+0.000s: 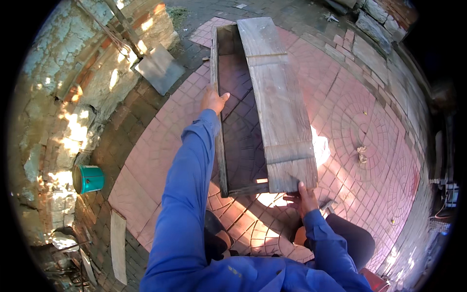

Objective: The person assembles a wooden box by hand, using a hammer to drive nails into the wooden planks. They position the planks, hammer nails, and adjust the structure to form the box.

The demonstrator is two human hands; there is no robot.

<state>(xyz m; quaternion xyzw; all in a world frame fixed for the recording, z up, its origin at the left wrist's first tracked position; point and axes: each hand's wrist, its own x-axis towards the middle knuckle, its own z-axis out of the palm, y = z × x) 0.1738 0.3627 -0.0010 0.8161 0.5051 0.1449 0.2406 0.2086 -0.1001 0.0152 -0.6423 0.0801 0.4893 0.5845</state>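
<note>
Wooden frame (pixel 220 151), plank-covered along its right side, is in front of the person above pink paving (pixel 340 107); left hand (pixel 214 100) curled round its left rail, thumb out. Right hand (pixel 307 199) part open, thumb touching the near edge, firmness of hold cannot be told. Paving extends rightward; shovel (pixel 160 69) near its left edge.

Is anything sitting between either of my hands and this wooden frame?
Nothing visible stands in the way. Your left hand holds the wooden frame directly by its left rail, and your right hand has its thumb on the near end of the planks.
</note>
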